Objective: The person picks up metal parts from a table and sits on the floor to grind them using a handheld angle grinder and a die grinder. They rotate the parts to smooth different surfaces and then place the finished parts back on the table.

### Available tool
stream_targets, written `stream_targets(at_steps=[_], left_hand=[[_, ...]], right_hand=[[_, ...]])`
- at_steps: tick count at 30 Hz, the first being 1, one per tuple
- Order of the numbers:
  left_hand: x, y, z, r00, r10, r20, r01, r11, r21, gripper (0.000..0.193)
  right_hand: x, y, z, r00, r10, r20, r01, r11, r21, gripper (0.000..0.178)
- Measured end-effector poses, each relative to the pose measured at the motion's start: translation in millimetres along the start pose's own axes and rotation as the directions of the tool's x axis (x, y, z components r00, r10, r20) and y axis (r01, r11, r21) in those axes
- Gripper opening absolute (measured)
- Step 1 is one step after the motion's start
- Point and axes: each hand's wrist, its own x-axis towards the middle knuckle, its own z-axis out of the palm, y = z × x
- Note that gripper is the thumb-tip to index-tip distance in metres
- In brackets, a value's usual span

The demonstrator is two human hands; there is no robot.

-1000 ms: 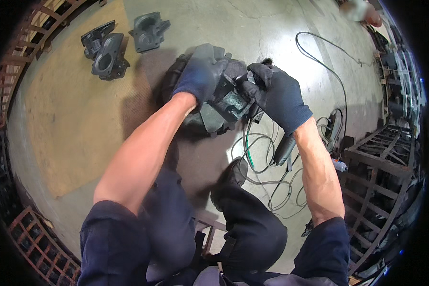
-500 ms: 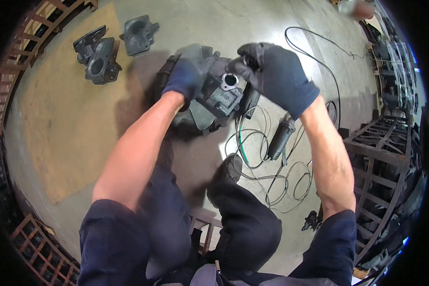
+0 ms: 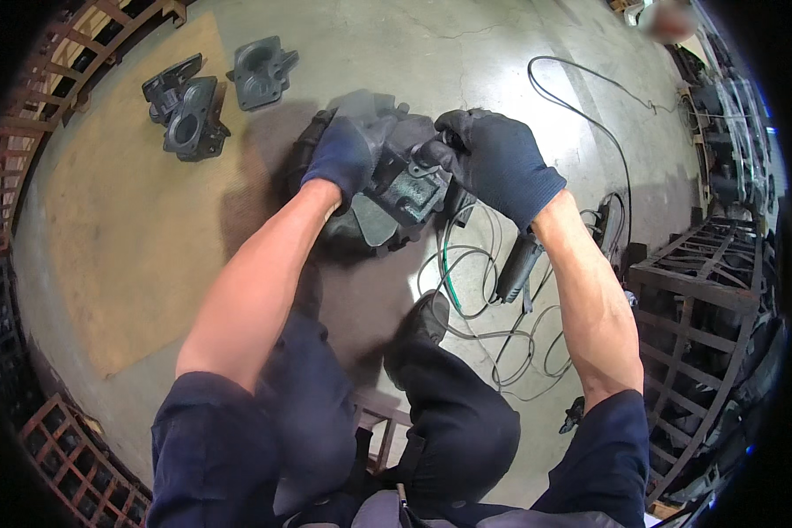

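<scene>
A dark grey metal casting (image 3: 414, 192) with ports and a flat plate lies on a dark rounded mass in front of me. My left hand (image 3: 350, 145), in a dark glove, grips the casting's left side, its fingers partly out of sight. Over the round flanged port at the casting's right side is my right hand (image 3: 493, 154), gloved too, with its fingers curled and pinched together. Those fingers cover the port's opening, and whatever they hold is hidden.
Several similar castings (image 3: 194, 123) sit on a tan mat (image 3: 123, 290) at the left. A dark cylindrical power tool (image 3: 519, 268) and looped cables (image 3: 471, 312) lie right of my foot. Brown metal racks (image 3: 691, 334) stand at the right; rusty crates (image 3: 66, 449) line the left.
My right hand has moved down and slightly left, from beside the port onto it, covering the opening. My left hand stays on the casting.
</scene>
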Motion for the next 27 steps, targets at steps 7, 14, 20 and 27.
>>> stream_targets(at_steps=[7, 14, 20, 27], left_hand=[[-3.9, 12.2, -7.2, 0.991, -0.116, 0.066, 0.116, 0.993, 0.0, 0.045], [-8.9, 17.8, -11.5, 0.995, -0.089, 0.035, 0.09, 0.996, -0.026, 0.042], [0.0, 13.7, 2.3, 0.999, -0.033, 0.004, 0.033, 0.999, -0.002, 0.043], [12.5, -33.9, 2.4, 0.965, 0.199, 0.169, -0.241, 0.929, 0.28, 0.034]], right_hand=[[1.7, -13.6, 16.5, 0.999, 0.022, 0.039, -0.015, 0.987, -0.161, 0.028], [2.6, -13.1, 30.2, 0.992, 0.091, 0.086, -0.081, 0.99, -0.112, 0.028], [-6.8, -0.5, 2.9, 0.994, -0.032, -0.105, 0.018, 0.99, -0.137, 0.028], [-32.3, 62.4, -90.3, 0.903, 0.122, -0.411, -0.044, 0.98, 0.193, 0.045]])
